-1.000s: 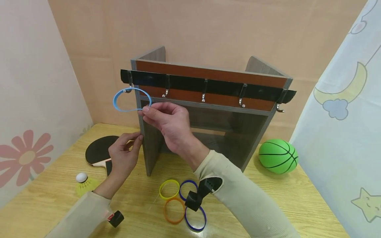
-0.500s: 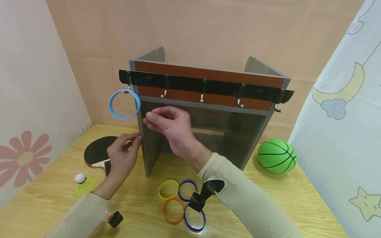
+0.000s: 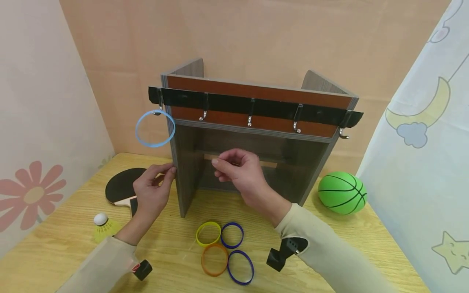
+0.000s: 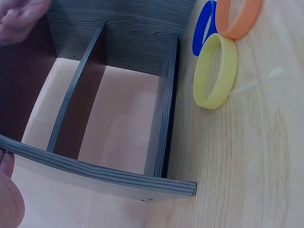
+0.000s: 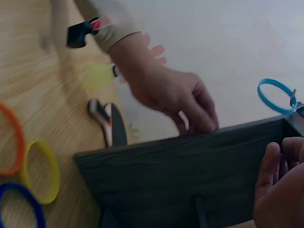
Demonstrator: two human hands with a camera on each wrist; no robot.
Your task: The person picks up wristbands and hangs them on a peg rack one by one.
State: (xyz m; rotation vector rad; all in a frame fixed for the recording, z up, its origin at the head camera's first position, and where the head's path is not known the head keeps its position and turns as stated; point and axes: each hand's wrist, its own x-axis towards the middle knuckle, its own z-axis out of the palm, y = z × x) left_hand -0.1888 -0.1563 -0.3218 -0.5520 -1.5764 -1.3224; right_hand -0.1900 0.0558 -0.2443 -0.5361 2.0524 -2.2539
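Note:
A light-blue silicone wristband (image 3: 155,128) hangs from the leftmost metal hook (image 3: 158,110) of the black hook rail (image 3: 227,103), at the top of a grey wooden shelf stand (image 3: 186,175). My left hand (image 3: 154,187) holds the front edge of the stand's left side panel, low down; the right wrist view shows its fingertips at that edge. In front of the stand, my right hand (image 3: 245,175) is in the air with nothing in it, fingers loosely bent. Below it on the table lie a yellow wristband (image 3: 208,234), an orange wristband (image 3: 214,259) and two dark-blue wristbands (image 3: 240,267).
A black table tennis paddle (image 3: 124,185) and a yellow shuttlecock (image 3: 104,227) lie left of the stand. To its right sits a green ball (image 3: 342,192) with black lines. Several other hooks line the rail. Patterned cloths flank the wooden table (image 3: 165,260).
My right hand has let go of the light-blue wristband, which now hangs from the leftmost hook, and has moved right and down. The left hand stays at the panel edge.

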